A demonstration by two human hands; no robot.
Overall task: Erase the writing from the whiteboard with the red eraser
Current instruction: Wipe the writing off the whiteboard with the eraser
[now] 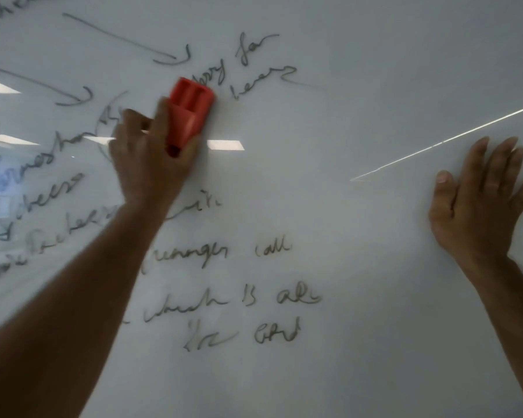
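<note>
The whiteboard [375,70] fills the whole view. My left hand [151,158] grips the red eraser [189,111] and presses it flat on the board, just left of some handwritten words. Dark handwriting [221,300] runs in lines below the eraser. More writing and two arrows [43,182] cover the left part of the board. My right hand [477,200] lies flat on the board at the right, fingers spread, holding nothing. The board around the right hand carries no writing.
Ceiling lights reflect on the glossy board as bright patches [225,144]. A thin bright reflected line [444,141] crosses the right side, running up to the right.
</note>
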